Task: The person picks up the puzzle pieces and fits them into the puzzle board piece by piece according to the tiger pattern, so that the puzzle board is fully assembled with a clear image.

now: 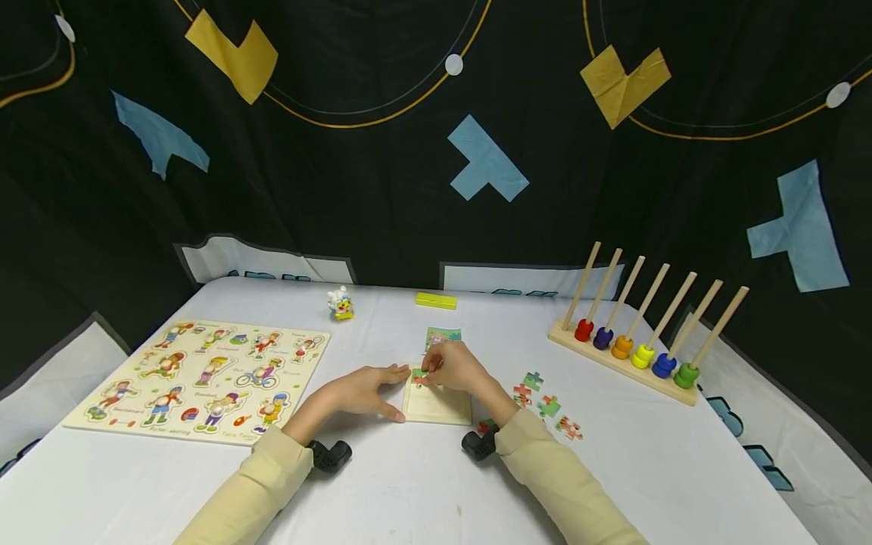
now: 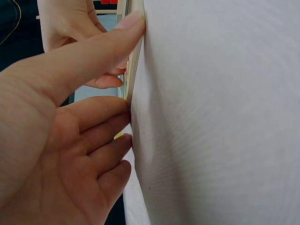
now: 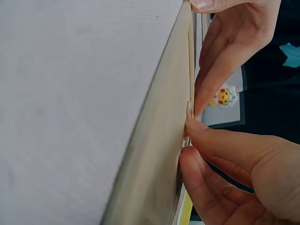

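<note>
A small square wooden puzzle tray [image 1: 438, 411] lies on the table in front of me. My left hand [image 1: 359, 390] is at its left side, thumb and fingertips touching the edge with the fingers extended, as the left wrist view also shows. Over the tray's upper part, my right hand [image 1: 455, 368] pinches a small jigsaw piece between thumb and index finger, and the fingers mostly hide it. A red-and-green jigsaw piece [image 1: 418, 375] shows in the tray's upper left corner. Beyond the tray lies a green picture card [image 1: 444, 334], partly behind the right hand.
Several loose jigsaw pieces [image 1: 548, 406] lie right of the tray, some near the right wrist. A large sports-figure puzzle board [image 1: 197, 378] is at left. A toy figure [image 1: 341, 304] and a yellow block [image 1: 436, 301] stand farther back. A wooden peg stand [image 1: 620, 360] with coloured rings is at right.
</note>
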Available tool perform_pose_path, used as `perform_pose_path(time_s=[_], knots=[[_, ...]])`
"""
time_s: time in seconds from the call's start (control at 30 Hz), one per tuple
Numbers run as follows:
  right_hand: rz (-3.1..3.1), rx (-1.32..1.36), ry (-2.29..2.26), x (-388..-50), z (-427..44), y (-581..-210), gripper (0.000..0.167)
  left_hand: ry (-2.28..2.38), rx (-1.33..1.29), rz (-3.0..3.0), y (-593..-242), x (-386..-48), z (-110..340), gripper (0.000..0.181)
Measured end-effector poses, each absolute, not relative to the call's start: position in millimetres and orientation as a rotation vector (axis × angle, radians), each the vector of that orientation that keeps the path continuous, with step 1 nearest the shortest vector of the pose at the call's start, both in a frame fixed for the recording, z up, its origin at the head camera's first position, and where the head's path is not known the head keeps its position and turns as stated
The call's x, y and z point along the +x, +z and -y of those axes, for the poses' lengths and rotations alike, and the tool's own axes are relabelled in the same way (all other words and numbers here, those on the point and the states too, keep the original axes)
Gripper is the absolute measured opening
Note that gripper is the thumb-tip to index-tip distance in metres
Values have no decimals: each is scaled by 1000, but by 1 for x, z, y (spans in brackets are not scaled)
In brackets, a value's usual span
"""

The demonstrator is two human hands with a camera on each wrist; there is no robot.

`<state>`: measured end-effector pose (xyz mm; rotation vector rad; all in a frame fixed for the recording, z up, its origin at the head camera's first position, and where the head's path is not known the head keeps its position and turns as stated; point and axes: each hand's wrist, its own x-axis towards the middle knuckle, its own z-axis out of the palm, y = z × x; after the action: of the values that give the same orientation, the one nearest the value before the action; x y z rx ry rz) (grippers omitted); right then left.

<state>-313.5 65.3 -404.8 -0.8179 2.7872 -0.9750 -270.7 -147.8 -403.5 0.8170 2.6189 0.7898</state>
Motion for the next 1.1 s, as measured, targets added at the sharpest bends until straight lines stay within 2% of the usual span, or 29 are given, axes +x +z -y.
perform_pose_path(time_s=[0.57,1.1], knots=[[-2763,-891,-992,-310,-78,-405,17,772,827,-2628,-404,-270,148,83],[-2749,-966,-1017,-290,-141,-388,24,792,823,-2625,-405,-271,146,84]])
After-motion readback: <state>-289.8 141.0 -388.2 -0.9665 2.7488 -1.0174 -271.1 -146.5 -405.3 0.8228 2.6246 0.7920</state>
